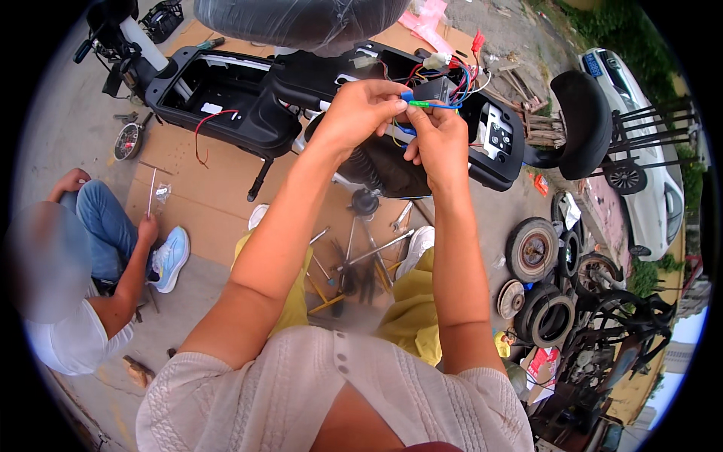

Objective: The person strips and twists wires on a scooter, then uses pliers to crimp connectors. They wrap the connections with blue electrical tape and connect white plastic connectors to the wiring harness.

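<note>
Both hands meet over the black frame of an electric scooter (301,83), close to its wiring. My left hand (358,113) pinches a small blue wire connector (407,96) between thumb and fingertips. Closed on the blue wire (446,106) is my right hand (440,143), its thumb right by a green sleeve (419,104) on that wire. The green and blue pieces lie close together; whether they are joined I cannot tell. Another blue connector (405,129) hangs just below, between the hands. A bundle of coloured wires (458,74) rises from the open compartment behind my right hand.
A black seat (301,19) covered in clear plastic is at the top. On the left a co-worker (90,279) sits holding a thin rod (151,192). Several tools, including a wrench (401,216), lie by my feet. Old tyres (532,250) are piled at right, below a white car (655,188).
</note>
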Demonstrator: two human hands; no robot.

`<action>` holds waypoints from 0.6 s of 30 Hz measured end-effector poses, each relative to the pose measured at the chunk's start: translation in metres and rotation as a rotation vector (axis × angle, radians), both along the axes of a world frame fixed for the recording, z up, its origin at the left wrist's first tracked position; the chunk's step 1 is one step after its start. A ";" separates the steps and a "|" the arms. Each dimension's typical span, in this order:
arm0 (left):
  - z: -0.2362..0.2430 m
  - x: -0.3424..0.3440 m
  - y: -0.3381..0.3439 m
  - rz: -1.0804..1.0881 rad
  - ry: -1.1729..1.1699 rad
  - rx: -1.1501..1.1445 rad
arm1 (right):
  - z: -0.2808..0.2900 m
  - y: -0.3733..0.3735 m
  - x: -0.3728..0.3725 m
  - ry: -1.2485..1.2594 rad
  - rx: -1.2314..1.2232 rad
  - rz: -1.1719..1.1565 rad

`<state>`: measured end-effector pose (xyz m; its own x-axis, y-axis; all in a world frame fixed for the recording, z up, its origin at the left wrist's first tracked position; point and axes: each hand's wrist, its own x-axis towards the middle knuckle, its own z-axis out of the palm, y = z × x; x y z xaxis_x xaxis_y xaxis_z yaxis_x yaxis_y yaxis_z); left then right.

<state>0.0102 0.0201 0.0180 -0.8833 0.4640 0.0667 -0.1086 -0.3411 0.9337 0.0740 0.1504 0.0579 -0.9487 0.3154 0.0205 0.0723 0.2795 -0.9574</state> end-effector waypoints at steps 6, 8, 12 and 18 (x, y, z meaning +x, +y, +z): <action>-0.002 0.001 0.003 0.026 -0.058 0.031 | -0.002 -0.001 0.002 0.000 -0.039 -0.023; -0.001 0.001 0.004 0.051 -0.051 0.013 | -0.003 -0.001 0.002 -0.001 -0.040 -0.027; -0.005 0.001 0.007 0.103 -0.087 0.044 | -0.003 -0.001 0.003 0.008 -0.045 -0.017; -0.011 0.004 0.015 0.146 0.027 0.179 | -0.002 0.001 0.003 0.006 -0.085 -0.026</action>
